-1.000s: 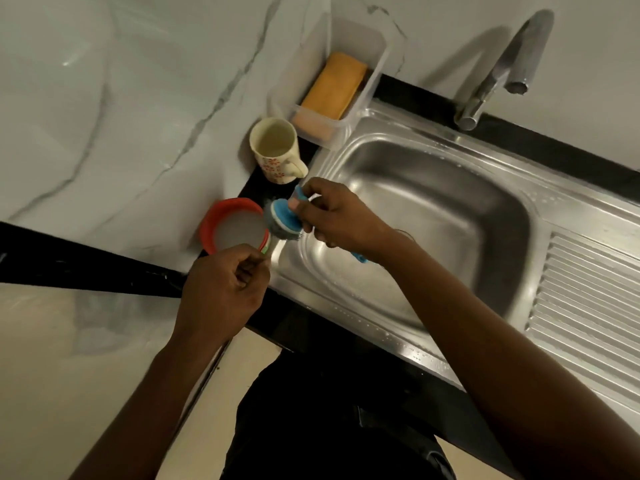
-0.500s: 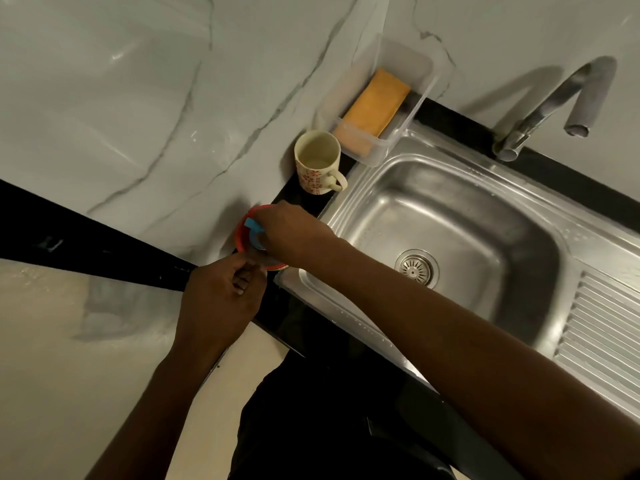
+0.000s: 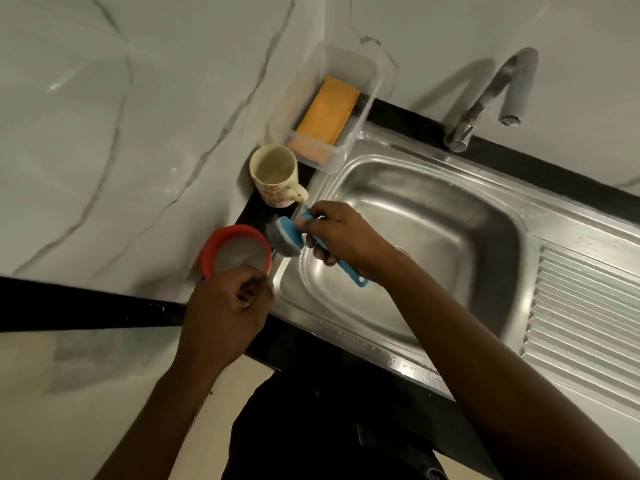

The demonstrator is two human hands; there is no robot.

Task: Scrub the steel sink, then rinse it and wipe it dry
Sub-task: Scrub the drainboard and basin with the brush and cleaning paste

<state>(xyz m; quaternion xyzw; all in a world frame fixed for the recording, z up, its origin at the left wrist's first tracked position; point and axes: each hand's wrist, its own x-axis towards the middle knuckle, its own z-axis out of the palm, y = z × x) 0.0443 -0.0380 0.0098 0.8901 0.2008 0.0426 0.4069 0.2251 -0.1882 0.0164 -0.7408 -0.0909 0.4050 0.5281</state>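
Note:
The steel sink (image 3: 450, 216) fills the middle and right of the head view, with a ribbed draining board on its right. My right hand (image 3: 343, 233) grips a blue-handled scrub brush (image 3: 287, 237) above the sink's left rim, its grey pad facing down and to the left. A red round tub (image 3: 235, 252) of pale cleaning paste stands on the black counter just left of the sink. My left hand (image 3: 225, 310) holds the tub's near edge with curled fingers. The brush head hovers right beside the tub's rim.
A cream flowered mug (image 3: 275, 174) stands behind the tub. A clear plastic box (image 3: 332, 109) holding an orange sponge (image 3: 327, 110) sits at the sink's back left corner. The grey tap (image 3: 491, 98) rises behind the basin. Marble wall panels lie to the left.
My right hand has lifted the brush out of the red tub and moved it right, over the sink's left rim. My left hand has stayed on the tub.

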